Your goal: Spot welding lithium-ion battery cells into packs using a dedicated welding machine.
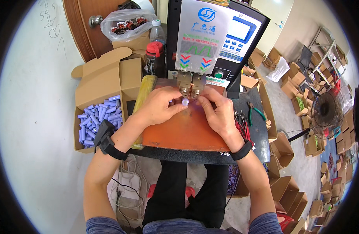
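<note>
In my left hand (pixel 162 103) a purple cylindrical battery cell (pixel 185 101) is gripped between thumb and fingers, its round end facing me. The cell sits just below the metal electrode head (pixel 190 85) of a black and white spot welder (pixel 234 39). My right hand (pixel 218 111) is on the other side of the head, thumb and forefinger pinched together close to the electrodes. Whatever is between those fingertips is too small to make out. Both hands are over an orange-brown work mat (pixel 179 134) on the dark table.
An open cardboard box (pixel 103 84) full of purple cells stands left. A yellow wrapped bar (pixel 144 105) lies along the mat. Red and black wires (pixel 244 126) and green-handled pliers (pixel 257 113) lie right. Behind stand bottles (pixel 155 56); a fan (pixel 327 111) and boxes are at right.
</note>
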A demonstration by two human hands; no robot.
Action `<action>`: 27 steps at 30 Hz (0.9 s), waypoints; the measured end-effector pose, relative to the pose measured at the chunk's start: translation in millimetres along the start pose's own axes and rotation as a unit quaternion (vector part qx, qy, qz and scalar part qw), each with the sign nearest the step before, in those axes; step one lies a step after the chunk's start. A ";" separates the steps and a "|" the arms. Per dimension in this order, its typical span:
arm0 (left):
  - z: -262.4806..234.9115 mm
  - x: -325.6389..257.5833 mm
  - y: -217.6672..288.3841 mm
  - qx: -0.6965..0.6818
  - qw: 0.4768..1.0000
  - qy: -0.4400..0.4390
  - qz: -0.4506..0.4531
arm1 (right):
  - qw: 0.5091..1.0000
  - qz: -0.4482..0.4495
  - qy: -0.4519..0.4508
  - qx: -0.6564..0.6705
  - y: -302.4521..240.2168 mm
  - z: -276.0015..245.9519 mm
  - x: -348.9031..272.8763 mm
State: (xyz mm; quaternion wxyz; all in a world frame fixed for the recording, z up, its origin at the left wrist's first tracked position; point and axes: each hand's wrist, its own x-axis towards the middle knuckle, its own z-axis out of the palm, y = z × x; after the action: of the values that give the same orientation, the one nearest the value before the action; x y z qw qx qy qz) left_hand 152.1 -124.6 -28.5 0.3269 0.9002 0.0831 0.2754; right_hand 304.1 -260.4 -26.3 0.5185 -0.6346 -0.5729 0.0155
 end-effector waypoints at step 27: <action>-0.1 1.0 2.6 0.030 0.997 -0.007 0.071 | 0.990 -0.128 0.042 -0.038 -6.7 0.1 1.7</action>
State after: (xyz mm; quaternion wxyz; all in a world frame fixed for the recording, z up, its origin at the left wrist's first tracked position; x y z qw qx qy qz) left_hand 152.7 -126.3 -26.4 0.2799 0.9153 0.0244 0.2887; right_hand 299.9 -260.4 -20.9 0.5154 -0.5752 -0.6275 -0.0989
